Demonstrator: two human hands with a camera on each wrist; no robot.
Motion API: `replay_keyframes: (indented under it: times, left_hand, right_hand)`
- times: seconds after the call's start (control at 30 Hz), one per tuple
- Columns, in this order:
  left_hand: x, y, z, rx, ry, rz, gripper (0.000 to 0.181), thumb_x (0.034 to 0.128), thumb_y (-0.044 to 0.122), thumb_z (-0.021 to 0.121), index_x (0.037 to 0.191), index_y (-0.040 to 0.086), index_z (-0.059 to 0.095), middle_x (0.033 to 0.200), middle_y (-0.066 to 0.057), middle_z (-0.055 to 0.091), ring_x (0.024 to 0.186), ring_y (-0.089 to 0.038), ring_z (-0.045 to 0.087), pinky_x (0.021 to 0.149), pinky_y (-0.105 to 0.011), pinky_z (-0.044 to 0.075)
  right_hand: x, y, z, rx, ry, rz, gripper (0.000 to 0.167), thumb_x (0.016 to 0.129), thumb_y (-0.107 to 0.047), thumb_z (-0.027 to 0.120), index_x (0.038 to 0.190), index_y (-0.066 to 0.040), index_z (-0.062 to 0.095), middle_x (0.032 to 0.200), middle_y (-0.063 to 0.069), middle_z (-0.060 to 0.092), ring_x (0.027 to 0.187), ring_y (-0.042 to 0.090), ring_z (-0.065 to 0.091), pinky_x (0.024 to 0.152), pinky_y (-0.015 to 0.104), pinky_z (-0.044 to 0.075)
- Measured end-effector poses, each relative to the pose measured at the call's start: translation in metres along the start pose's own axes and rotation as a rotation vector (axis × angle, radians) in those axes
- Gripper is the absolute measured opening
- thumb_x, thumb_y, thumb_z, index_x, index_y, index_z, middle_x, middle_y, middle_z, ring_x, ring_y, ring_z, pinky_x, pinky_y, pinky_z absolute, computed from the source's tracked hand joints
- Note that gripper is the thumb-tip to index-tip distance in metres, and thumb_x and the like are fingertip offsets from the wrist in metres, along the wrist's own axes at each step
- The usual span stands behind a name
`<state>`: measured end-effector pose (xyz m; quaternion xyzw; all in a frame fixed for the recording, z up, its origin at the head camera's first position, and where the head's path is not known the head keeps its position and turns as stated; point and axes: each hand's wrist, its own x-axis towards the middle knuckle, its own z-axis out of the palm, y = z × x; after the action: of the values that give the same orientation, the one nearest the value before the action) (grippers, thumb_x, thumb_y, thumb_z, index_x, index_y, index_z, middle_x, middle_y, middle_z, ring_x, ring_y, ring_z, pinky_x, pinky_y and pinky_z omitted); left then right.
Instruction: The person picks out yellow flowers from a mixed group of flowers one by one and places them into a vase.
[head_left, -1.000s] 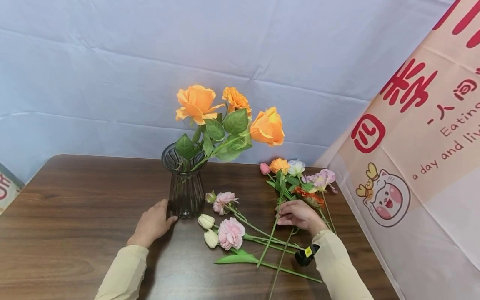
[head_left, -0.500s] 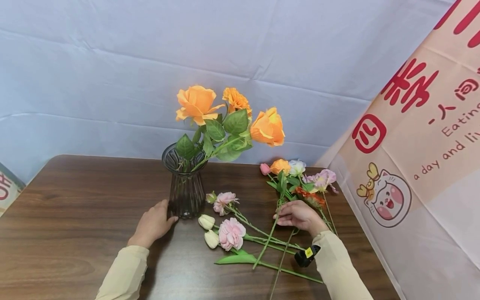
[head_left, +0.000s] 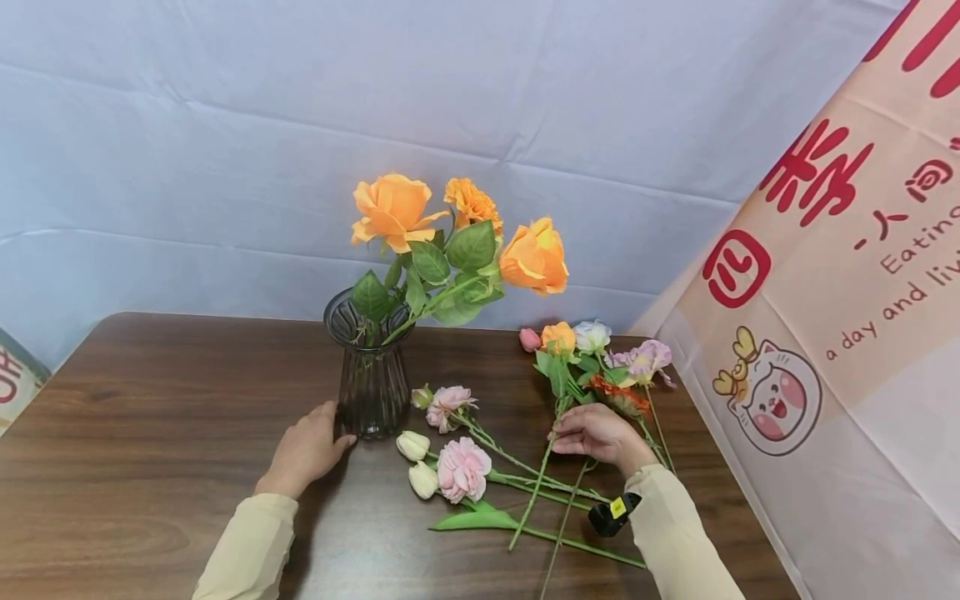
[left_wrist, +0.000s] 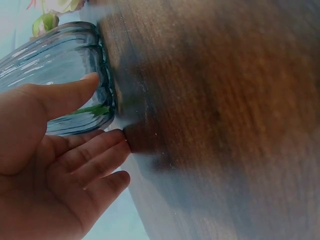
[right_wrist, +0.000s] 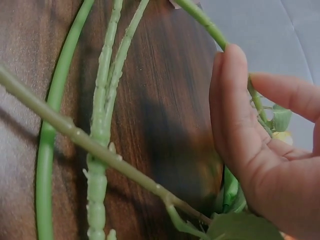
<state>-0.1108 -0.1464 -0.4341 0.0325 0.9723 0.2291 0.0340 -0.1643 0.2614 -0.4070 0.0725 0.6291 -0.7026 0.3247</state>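
Note:
The left hand (head_left: 306, 450) holds the base of a dark ribbed glass vase (head_left: 372, 392), which stands upright. In the left wrist view, thumb and fingers of that hand (left_wrist: 65, 165) lie on opposite sides of the glass vase (left_wrist: 60, 55). Two orange roses and an orange ruffled flower (head_left: 472, 202) stand in it. On the right, the right hand (head_left: 600, 433) pinches the green stem (head_left: 536, 492) of a smaller orange rose (head_left: 558, 337). The right wrist view shows the stem (right_wrist: 210, 25) between thumb and fingers of the hand (right_wrist: 265, 150).
Pink flowers (head_left: 463, 469) and white tulips (head_left: 423, 480) lie on the brown table (head_left: 187, 400), right of the vase. Behind the right hand are a pink bud (head_left: 529, 338), a purple flower (head_left: 647, 360) and others. A pale cloth (head_left: 225, 167) hangs behind; a printed banner (head_left: 825, 275) stands right.
The pinched stem has turned slightly, with its leaves now spread wider to the left and its lower end nearer the front. The left hand and the vase look unchanged.

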Motion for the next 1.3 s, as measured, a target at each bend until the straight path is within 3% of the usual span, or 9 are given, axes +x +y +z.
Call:
replay_keyframes:
  times: [0.57, 0.8, 1.3]
  left_hand:
    - [0.000, 0.000, 0.000, -0.002, -0.006, -0.008, 0.061, 0.0848, 0.020, 0.065, 0.124, -0.018, 0.039, 0.118, -0.035, 0.049, 0.102, -0.049, 0.050, 0.082, -0.056, 0.043]
    - [0.000, 0.000, 0.000, -0.003, -0.007, -0.006, 0.061, 0.0848, 0.021, 0.065, 0.124, -0.018, 0.039, 0.117, -0.035, 0.049, 0.101, -0.049, 0.051, 0.081, -0.056, 0.044]
    - [0.000, 0.000, -0.001, -0.002, -0.001, 0.004, 0.059, 0.0848, 0.020, 0.064, 0.123, -0.017, 0.040, 0.115, -0.034, 0.051, 0.099, -0.048, 0.052, 0.080, -0.056, 0.044]
  right_hand:
    - [-0.004, -0.003, 0.000, 0.085, -0.059, -0.030, 0.023, 0.088, 0.010, 0.038, 0.079, -0.001, 0.057, 0.074, 0.011, 0.061, 0.069, 0.023, 0.065, 0.072, 0.035, 0.055]
    - [-0.007, -0.009, 0.000, 0.111, -0.073, -0.052, 0.031, 0.087, 0.010, 0.039, 0.073, 0.002, 0.065, 0.072, 0.012, 0.064, 0.070, 0.023, 0.066, 0.074, 0.034, 0.054]
    - [-0.013, -0.020, 0.006, 0.165, -0.084, -0.085, 0.032, 0.087, 0.013, 0.038, 0.074, 0.004, 0.065, 0.076, 0.014, 0.062, 0.074, 0.025, 0.065, 0.076, 0.035, 0.054]
